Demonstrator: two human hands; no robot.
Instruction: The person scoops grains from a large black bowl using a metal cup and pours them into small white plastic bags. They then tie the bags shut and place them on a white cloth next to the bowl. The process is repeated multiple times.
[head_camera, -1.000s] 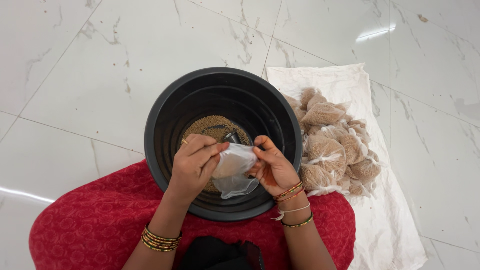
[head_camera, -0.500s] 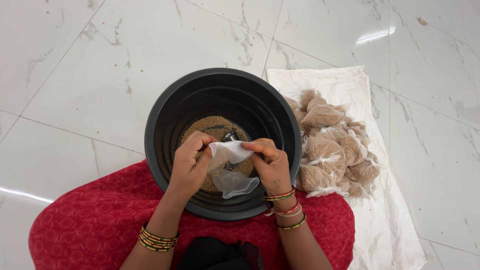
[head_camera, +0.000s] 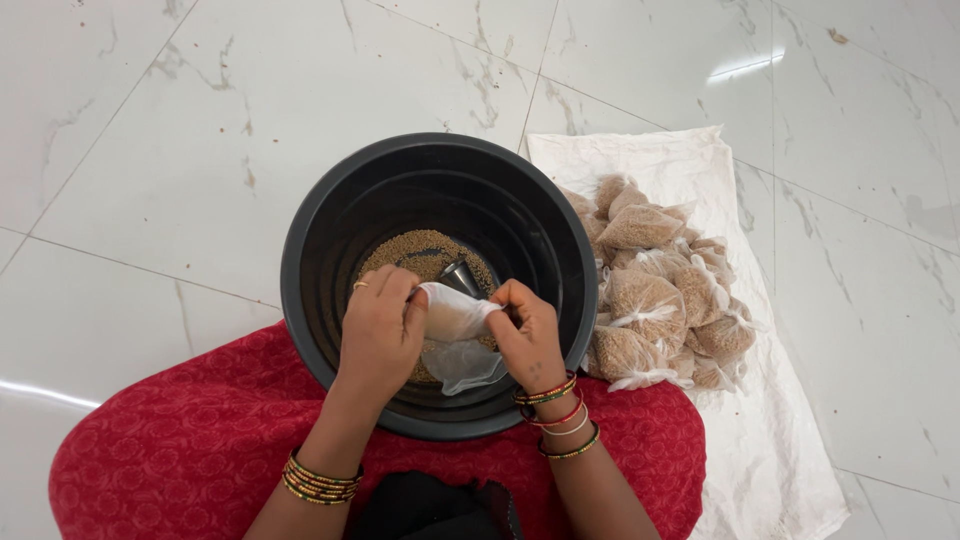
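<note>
a small clear plastic bag (head_camera: 455, 325) was pinched at its upper edge between both hands, low in the centre of the frame. the left hand (head_camera: 380, 330) was closed on the bag's left side, fingers curled over the plastic; the right hand (head_camera: 525, 335) was closed on its right side, thumb and fingers pressed together. the rest of the bag hung loose below the hands. it was held over a round black tub (head_camera: 320, 230), in whose bottom a layer of brown grain (head_camera: 420, 250) was seen, with a small metal cup (head_camera: 462, 277) lying just above the hands. to the right of the tub, filled and tied bags of grain (head_camera: 650, 300) were piled on a white cloth (head_camera: 780, 440) spread over the marble floor (head_camera: 150, 150).
</note>
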